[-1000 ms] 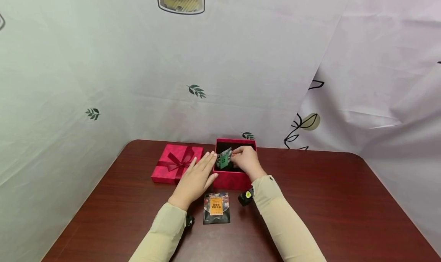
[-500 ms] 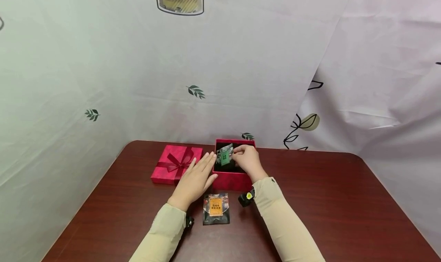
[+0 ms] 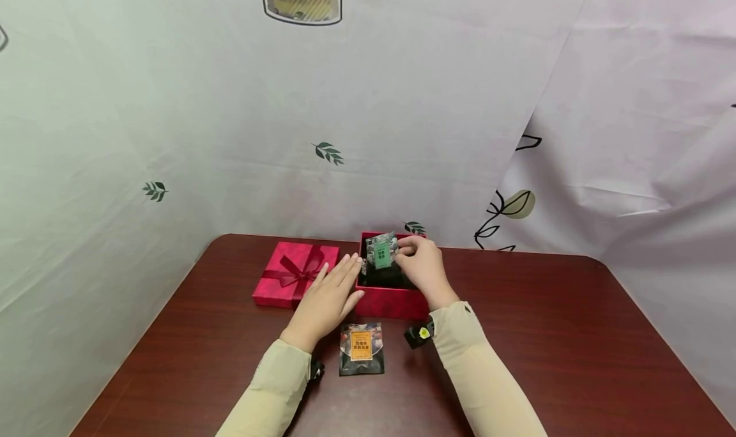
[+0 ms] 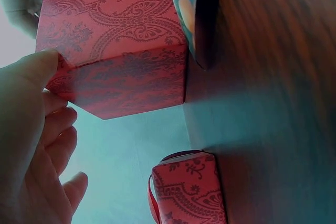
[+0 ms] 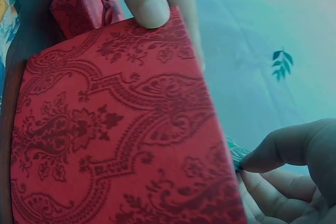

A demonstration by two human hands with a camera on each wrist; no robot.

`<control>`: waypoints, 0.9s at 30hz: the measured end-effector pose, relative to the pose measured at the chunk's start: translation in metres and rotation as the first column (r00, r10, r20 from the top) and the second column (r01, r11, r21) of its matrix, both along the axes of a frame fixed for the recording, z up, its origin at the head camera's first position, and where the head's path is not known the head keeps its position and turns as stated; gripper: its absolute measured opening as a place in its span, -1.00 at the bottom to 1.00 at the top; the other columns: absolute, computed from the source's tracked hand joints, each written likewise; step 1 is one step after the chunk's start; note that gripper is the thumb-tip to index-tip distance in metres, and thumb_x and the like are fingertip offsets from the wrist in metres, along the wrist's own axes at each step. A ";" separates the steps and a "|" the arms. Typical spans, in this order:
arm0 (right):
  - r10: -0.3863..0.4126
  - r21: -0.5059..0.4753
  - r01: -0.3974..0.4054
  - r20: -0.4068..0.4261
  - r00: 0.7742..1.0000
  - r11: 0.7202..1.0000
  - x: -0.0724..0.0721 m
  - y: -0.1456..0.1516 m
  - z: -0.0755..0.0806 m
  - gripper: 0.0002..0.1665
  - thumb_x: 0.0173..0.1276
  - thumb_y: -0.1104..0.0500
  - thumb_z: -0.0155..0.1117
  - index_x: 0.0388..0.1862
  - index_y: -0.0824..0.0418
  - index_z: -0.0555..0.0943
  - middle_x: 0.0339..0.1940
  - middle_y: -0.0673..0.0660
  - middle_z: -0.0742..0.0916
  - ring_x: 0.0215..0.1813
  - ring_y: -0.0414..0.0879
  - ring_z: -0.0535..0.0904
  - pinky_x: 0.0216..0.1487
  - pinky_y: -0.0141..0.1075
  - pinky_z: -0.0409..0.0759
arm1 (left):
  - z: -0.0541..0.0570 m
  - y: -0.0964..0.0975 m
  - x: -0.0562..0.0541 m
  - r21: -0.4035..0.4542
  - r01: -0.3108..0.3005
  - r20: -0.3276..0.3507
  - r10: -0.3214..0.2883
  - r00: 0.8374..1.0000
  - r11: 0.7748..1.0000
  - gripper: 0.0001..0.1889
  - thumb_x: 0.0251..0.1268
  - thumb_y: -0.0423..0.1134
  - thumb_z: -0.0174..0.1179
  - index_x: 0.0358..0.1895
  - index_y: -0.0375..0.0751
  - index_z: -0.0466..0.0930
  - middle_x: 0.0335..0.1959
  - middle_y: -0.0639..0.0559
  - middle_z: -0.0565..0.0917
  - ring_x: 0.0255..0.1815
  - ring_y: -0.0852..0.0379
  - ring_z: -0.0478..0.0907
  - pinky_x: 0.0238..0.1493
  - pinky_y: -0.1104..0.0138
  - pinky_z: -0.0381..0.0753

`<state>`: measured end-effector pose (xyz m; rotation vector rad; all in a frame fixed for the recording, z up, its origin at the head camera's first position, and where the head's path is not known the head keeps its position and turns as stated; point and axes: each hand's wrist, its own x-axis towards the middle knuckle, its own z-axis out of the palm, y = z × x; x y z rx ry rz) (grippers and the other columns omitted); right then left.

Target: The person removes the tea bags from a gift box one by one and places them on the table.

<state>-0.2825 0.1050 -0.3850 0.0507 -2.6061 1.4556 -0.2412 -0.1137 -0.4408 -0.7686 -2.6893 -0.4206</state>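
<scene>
A red patterned gift box point(image 3: 390, 303) with a black inside stands uncovered near the table's back edge. Above its opening, my right hand point(image 3: 425, 269) pinches the right edge of a dark sachet with a green label point(image 3: 382, 252). In the right wrist view, thumb and fingertips meet on a small visible part of this sachet point(image 5: 237, 155); the box hides most of it. My left hand point(image 3: 323, 303) rests at the box's front left corner with fingers extended. The left wrist view shows its thumb point(image 4: 44, 66) against the corner. Part of another packet shows inside the box, by the left wall.
A red box lid point(image 3: 287, 287) with a dark red ribbon bow lies left of the box. Nearer me, a dark sachet with an orange label point(image 3: 361, 347) lies flat on the brown table point(image 3: 552, 347). A pale patterned cloth point(image 3: 402, 105) hangs behind.
My right hand has lifted the green-labelled sachet up and slightly right from inside the box, and more of its face shows. The left hand has stayed at the box corner.
</scene>
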 end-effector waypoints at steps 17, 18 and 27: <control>0.014 -0.357 0.004 0.050 0.999 0.934 0.029 0.030 0.009 -0.59 0.29 0.44 0.22 0.13 0.43 0.63 -0.20 0.25 0.73 -0.31 -0.17 0.67 -0.25 -0.24 0.77 | 0.001 0.001 0.001 -0.010 -0.010 0.006 0.010 1.000 1.000 -0.31 0.53 0.05 0.12 0.58 -0.19 0.22 0.60 -0.04 0.22 0.63 0.00 0.08 0.56 -0.11 0.08; 0.023 -0.372 -0.001 0.055 0.998 0.928 0.030 0.032 0.010 -0.59 0.30 0.44 0.22 0.14 0.44 0.62 -0.20 0.23 0.72 -0.31 -0.18 0.66 -0.26 -0.26 0.76 | 0.000 0.001 0.001 -0.010 -0.010 0.008 0.010 1.000 1.000 -0.31 0.53 0.05 0.12 0.58 -0.19 0.22 0.60 -0.04 0.22 0.63 0.00 0.08 0.56 -0.11 0.07; 0.101 -0.456 -0.050 0.089 0.991 0.889 0.047 0.052 0.018 -0.59 0.31 0.45 0.20 0.15 0.50 0.55 -0.27 0.08 0.71 -0.28 -0.19 0.66 -0.23 -0.27 0.75 | 0.000 0.001 0.000 -0.018 -0.008 0.005 0.009 1.000 1.000 -0.31 0.53 0.04 0.12 0.58 -0.21 0.22 0.59 -0.06 0.23 0.61 -0.05 0.11 0.55 -0.12 0.07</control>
